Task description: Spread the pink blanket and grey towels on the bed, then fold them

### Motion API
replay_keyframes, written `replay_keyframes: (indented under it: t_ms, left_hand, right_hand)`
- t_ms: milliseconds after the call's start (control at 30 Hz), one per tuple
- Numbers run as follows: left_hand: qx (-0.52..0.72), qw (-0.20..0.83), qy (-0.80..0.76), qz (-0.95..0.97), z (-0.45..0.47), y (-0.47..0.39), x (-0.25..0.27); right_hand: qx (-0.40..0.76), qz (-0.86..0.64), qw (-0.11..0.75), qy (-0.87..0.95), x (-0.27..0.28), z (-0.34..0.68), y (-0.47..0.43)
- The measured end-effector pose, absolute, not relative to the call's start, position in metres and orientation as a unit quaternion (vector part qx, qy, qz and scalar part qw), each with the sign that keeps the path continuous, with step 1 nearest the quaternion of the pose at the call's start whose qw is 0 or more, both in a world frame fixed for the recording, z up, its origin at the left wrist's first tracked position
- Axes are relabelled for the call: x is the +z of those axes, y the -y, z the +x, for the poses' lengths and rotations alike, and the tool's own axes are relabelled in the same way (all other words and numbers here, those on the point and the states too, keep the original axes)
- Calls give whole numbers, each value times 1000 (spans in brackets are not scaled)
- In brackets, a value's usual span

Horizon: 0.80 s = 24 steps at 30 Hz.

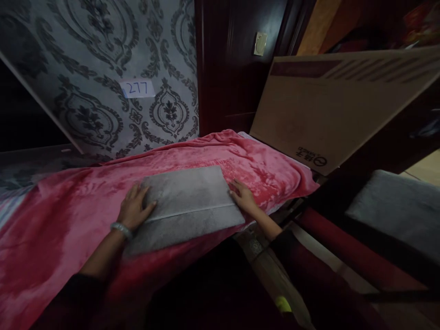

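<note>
A flat grey panel with a soft, fabric-like surface lies on a pink blanket, and a straight fold line runs across it. My left hand, with a pale bangle at the wrist, holds the panel's left edge; its thumb rests on the top surface. At the opposite edge, my right hand has its fingers and thumb against the panel's side. The panel's underside is hidden.
A large cardboard box leans at the right behind the blanket. Another grey padded piece sits at the right, near a red bar. Patterned wallpaper with a paper marked 277 and a dark wooden door stand behind.
</note>
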State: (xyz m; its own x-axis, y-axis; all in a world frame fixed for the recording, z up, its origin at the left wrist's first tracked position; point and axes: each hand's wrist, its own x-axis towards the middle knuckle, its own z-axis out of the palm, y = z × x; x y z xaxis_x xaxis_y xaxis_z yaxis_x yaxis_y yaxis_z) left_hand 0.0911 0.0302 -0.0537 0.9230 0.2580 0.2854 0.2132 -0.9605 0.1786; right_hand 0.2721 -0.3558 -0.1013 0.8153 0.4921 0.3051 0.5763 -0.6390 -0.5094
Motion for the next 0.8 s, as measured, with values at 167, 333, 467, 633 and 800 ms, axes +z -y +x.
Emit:
replay_keyframes:
  t_ms: [167, 333, 467, 633, 800]
  left_hand:
    - [109, 60, 60, 990, 42, -15, -61]
    - [85, 16, 52, 995, 48, -4, -50]
    - [80, -8, 39, 996, 58, 6, -37]
    - [95, 11, 24, 995, 59, -1, -38]
    - [106, 46, 27, 993, 61, -8, -38]
  right_hand:
    - [-85, -843, 288, 446, -103, 243, 388]
    - [-89, -864, 178, 463, -88, 233, 374]
    - [-94, -881, 71, 459, -76, 232, 363]
    - [-82, -886, 47, 453, -68, 237, 360]
    - [-74, -892, 75, 440, -62, 238, 361]
